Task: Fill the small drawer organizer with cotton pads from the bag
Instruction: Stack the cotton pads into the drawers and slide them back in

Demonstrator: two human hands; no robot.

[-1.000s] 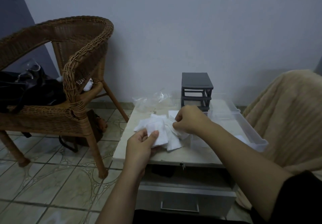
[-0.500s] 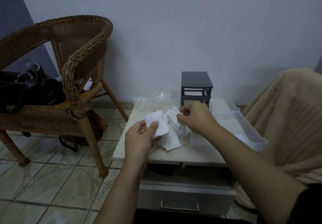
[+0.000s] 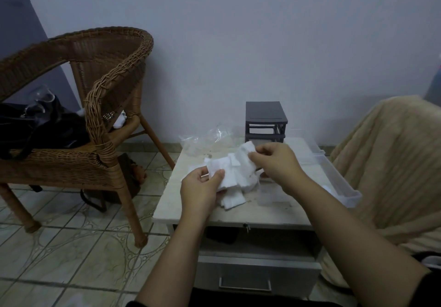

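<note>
The right hand (image 3: 274, 163) has its grip clamped on the upper end of the pads (image 3: 236, 175), thumb and fingertips pinched at the hand's 9 o'clock side. The left hand (image 3: 201, 188) is clamped too, its thumb pressed over the lower end of the same bunch. Between the 2 grips the pads form a loose white heap whose long axis runs from 8 o'clock up to 2 o'clock, its lower part resting on the bench (image 3: 274, 213). The organizer (image 3: 266, 115) stands near, at about 12 o'clock from the right grip, at the bench's back edge with its slots facing the person. The right hand is the nearer and likely makes the carry. The clear bag (image 3: 205, 139) lies crumpled at 12 o'clock from the left hand. Both forearms reach in from 6 o'clock, hands turned toward each other.
</note>
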